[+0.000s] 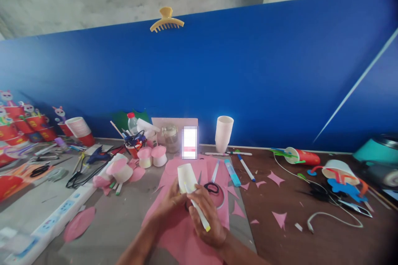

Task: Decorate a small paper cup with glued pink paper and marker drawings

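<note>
A white paper cup [186,175] is gripped by my left hand [171,199], its wide end tilted upward. My right hand [207,214] is closed around a white marker with a yellow end [201,215], whose tip meets the side of the cup. A few yellow marks seem to show on the cup there. Beneath both hands lies pink paper [174,238]. Black-handled scissors [213,188] rest on that paper just right of the cup, partly covered by my right hand.
A stack of white cups [224,132] stands by the blue partition [248,70]. Markers and pink scraps [276,178] lie to the right. On the left are pink-topped cups [159,156], a power strip [62,211], a glue gun [98,155] and decorated red cups [37,122].
</note>
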A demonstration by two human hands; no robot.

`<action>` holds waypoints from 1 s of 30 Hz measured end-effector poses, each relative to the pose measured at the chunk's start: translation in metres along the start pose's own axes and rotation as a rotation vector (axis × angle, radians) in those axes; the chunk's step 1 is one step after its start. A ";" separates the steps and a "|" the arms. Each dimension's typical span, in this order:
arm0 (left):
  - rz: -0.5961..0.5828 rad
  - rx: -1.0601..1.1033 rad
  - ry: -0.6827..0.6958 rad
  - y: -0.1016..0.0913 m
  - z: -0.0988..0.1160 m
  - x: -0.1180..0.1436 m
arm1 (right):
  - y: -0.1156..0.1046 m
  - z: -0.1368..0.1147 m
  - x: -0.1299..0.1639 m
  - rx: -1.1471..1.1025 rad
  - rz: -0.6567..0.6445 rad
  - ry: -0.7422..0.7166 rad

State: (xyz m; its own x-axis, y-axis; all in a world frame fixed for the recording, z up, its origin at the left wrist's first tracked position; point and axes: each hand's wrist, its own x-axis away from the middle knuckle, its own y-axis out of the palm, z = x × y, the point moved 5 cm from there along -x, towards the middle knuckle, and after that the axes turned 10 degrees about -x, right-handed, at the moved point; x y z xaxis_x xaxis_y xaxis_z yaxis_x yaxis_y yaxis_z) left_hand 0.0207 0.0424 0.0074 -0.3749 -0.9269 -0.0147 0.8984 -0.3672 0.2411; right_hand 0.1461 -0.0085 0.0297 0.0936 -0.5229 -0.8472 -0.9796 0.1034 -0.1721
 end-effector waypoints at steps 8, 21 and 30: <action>0.054 -0.187 -0.035 -0.009 0.001 -0.001 | 0.000 0.001 0.002 -0.002 -0.007 0.006; 0.180 -0.327 0.019 -0.009 0.005 -0.004 | 0.002 0.003 0.004 0.026 0.002 0.002; 0.173 -0.399 0.026 -0.009 0.008 -0.002 | 0.000 0.003 -0.001 0.003 0.020 0.014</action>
State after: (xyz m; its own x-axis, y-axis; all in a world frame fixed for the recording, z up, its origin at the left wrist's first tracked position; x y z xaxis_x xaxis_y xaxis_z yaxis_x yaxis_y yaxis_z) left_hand 0.0118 0.0476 0.0131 -0.2093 -0.9773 -0.0324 0.9675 -0.2022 -0.1519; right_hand 0.1468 -0.0058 0.0293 0.0712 -0.5328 -0.8432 -0.9807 0.1170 -0.1567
